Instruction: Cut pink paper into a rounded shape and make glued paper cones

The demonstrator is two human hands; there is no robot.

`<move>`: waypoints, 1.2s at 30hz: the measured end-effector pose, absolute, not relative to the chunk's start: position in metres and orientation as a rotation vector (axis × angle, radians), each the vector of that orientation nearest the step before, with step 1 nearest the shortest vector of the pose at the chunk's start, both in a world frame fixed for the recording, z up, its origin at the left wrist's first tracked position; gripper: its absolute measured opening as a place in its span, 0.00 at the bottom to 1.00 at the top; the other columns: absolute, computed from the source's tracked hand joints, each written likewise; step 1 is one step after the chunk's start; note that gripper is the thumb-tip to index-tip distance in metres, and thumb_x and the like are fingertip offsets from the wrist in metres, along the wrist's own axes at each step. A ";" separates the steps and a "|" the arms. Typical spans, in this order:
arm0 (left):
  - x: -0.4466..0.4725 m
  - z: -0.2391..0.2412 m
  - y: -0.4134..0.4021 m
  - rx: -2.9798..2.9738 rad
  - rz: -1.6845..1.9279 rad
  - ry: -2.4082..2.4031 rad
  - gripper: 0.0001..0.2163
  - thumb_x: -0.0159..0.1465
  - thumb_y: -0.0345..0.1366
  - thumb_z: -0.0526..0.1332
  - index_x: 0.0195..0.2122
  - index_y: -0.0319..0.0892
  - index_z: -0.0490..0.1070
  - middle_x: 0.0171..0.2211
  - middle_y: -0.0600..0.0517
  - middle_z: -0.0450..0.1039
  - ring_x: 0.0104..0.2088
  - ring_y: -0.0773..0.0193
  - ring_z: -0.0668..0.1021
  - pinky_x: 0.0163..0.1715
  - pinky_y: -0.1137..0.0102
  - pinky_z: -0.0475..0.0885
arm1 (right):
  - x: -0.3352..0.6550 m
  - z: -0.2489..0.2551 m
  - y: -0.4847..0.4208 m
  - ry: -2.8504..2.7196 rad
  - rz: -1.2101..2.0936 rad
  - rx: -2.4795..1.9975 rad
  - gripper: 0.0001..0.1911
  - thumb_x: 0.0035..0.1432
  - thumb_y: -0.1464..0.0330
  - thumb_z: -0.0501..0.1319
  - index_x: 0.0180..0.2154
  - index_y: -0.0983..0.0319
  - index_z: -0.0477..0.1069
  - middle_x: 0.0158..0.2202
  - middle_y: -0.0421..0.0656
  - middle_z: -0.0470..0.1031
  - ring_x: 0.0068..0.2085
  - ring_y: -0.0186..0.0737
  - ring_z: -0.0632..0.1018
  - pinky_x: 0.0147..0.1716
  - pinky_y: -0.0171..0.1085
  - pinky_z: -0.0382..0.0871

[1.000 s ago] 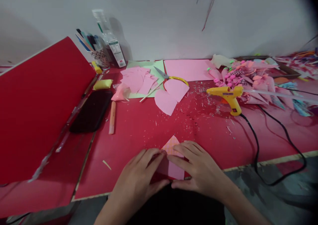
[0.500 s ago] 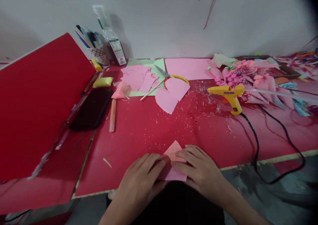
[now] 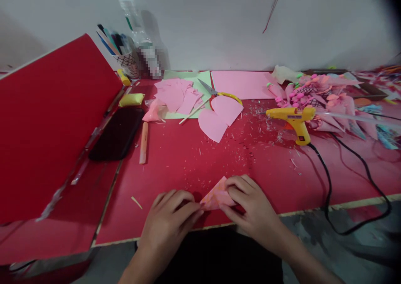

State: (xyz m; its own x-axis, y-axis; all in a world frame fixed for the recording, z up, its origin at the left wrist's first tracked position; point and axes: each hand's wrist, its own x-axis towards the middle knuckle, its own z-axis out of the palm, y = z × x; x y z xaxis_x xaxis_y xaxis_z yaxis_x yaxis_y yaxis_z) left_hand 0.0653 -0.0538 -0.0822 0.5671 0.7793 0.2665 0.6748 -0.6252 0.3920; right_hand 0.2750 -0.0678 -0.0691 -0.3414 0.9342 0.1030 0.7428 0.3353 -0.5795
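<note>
A small pink sheet of paper [image 3: 216, 198] with orange markings lies folded over near the front edge of the red table. My left hand [image 3: 173, 213] pinches its left corner between thumb and fingers. On the other side, my right hand [image 3: 250, 204] grips the paper's right part, fingers curled over the top and thumb below. Beyond them rests a pink paper heart [image 3: 214, 123], with yellow-handled scissors [image 3: 227, 95] touching its upper part.
A yellow glue gun [image 3: 294, 119] with a black cord stands at the right, before a pile of small pink cones [image 3: 335, 102]. To the left are a black phone [image 3: 115, 133], an orange marker-like stick [image 3: 143, 144] and a raised red board [image 3: 56, 129]. Pink scraps [image 3: 175, 94] lie behind.
The paper's lower part has been folded, so it now shows a narrower, roughly triangular shape. My left hand has shifted left to its corner; my right hand now grips its right side.
</note>
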 end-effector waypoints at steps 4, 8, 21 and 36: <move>0.064 -0.082 -0.056 2.623 0.641 1.183 0.10 0.62 0.32 0.52 0.40 0.48 0.71 0.31 0.55 0.73 0.31 0.66 0.72 0.30 0.69 0.63 | 0.281 -0.068 -0.069 -2.220 0.705 -1.366 0.10 0.53 0.72 0.58 0.36 0.52 0.73 0.40 0.39 0.69 0.41 0.38 0.68 0.39 0.38 0.64; 0.063 -0.080 -0.059 2.655 0.656 1.182 0.07 0.60 0.33 0.56 0.38 0.48 0.70 0.31 0.57 0.75 0.31 0.66 0.73 0.31 0.69 0.62 | 0.282 -0.072 -0.071 -2.174 0.724 -1.338 0.09 0.51 0.70 0.61 0.36 0.52 0.74 0.41 0.40 0.70 0.41 0.40 0.68 0.39 0.39 0.64; 0.068 -0.080 -0.062 2.464 0.678 1.479 0.10 0.61 0.38 0.55 0.24 0.43 0.66 0.24 0.54 0.69 0.27 0.65 0.69 0.28 0.68 0.62 | 0.271 -0.078 -0.066 -1.999 0.545 -1.561 0.11 0.56 0.66 0.56 0.23 0.62 0.64 0.32 0.42 0.68 0.34 0.38 0.68 0.35 0.37 0.62; 0.054 -0.075 -0.056 2.312 0.415 1.588 0.06 0.61 0.38 0.53 0.37 0.45 0.66 0.37 0.52 0.69 0.38 0.61 0.72 0.35 0.65 0.68 | 0.263 -0.075 -0.064 -2.122 0.426 -1.721 0.12 0.57 0.69 0.55 0.22 0.63 0.64 0.32 0.42 0.68 0.33 0.39 0.66 0.35 0.39 0.61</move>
